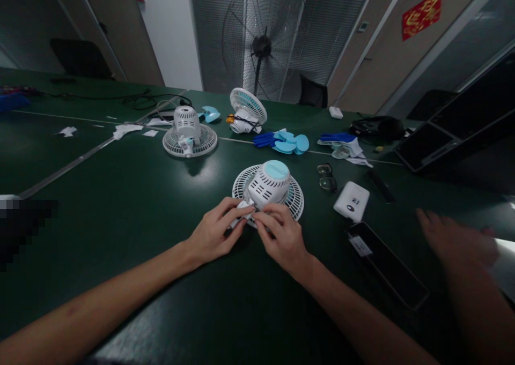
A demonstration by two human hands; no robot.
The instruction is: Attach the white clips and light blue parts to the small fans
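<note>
A white fan head [265, 187] lies with its round grille on the green table, its motor housing and light blue cap facing up. My left hand [217, 228] has its fingers pinched on the small white bracket [243, 208] at the near side of the housing. Against the same bracket, from the right, my right hand [281, 236] presses its closed fingertips. Whatever small part may be between the right fingertips is hidden.
Two more fan heads [185, 126] [246, 110] stand farther back, with blue blades [290, 142] and gloves [348, 146]. To the right are glasses [327, 177], a white box [351, 201], a black tray [388, 263] and another person's hand [458, 239].
</note>
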